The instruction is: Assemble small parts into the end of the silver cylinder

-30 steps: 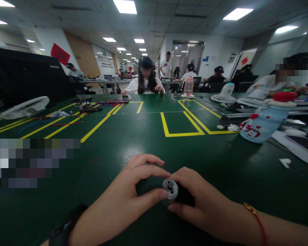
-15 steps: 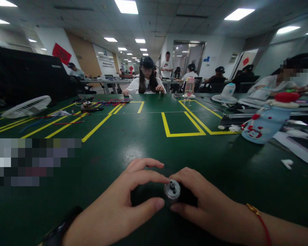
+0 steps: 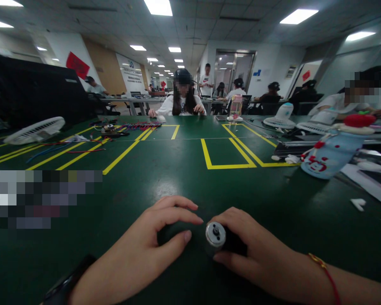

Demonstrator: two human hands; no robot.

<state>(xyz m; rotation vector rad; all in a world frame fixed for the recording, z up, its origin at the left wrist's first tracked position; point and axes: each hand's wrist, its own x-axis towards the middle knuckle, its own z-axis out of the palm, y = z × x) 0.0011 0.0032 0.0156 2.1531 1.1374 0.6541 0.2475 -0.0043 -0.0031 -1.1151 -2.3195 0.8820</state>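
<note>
Motor [image 3: 215,234]: low on the green counter [image 3: 178,169], silver end facing up.
Right hand [image 3: 254,250]: fingers wrapped around it.
Left hand [image 3: 146,250]: just beside, loosely curled, holding nothing.

Count: one small silver cylindrical metal motor [image 3: 215,234], two bare hands, one pale blue bottle with red cap [image 3: 330,153], three white plastic fans, one pink bottle [image 3: 236,107].

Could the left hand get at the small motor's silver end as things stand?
Probably yes: the left hand lies open just beside the small motor, which the right hand holds, and only bare green table lies between.
</note>
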